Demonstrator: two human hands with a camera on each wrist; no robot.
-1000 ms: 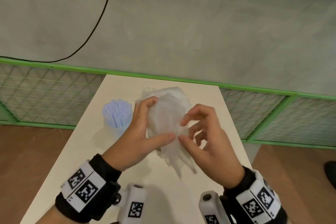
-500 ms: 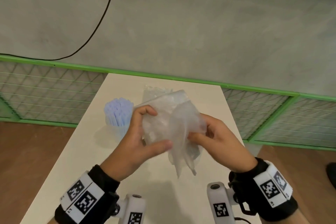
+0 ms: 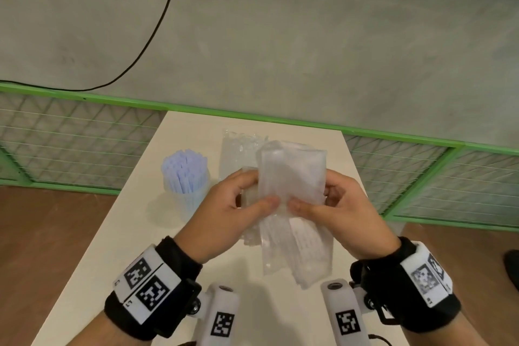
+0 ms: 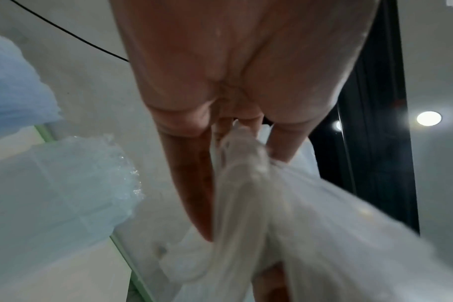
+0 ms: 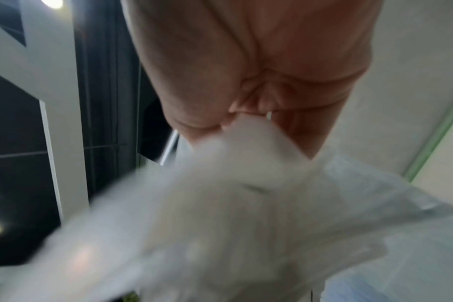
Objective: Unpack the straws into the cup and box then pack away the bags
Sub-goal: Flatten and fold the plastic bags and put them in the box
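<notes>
A bundle of clear, empty plastic bags [image 3: 292, 177] is held upright above the table between both hands. My left hand [image 3: 238, 205] grips its left edge, thumb on the front. My right hand [image 3: 334, 202] pinches the right edge, thumb meeting the left thumb at the middle. The bags' lower ends hang down toward me. In the left wrist view the bags [image 4: 285, 204] run out from my curled fingers; in the right wrist view they [image 5: 220, 204] are a blurred white mass. A clear cup [image 3: 185, 196] full of pale blue straws [image 3: 185, 168] stands to the left.
The beige table [image 3: 112, 255] is narrow, with a green-framed wire fence [image 3: 70, 137] just behind it and brown floor on either side. Another clear bag or box [image 3: 238, 146] lies behind the held bundle; I cannot tell which. A black cable [image 3: 157, 25] crosses the grey floor.
The bags went from a crumpled wad to a flatter, upright bundle. My right hand moved from in front of the bags to their right edge, and both thumbs now meet at the front.
</notes>
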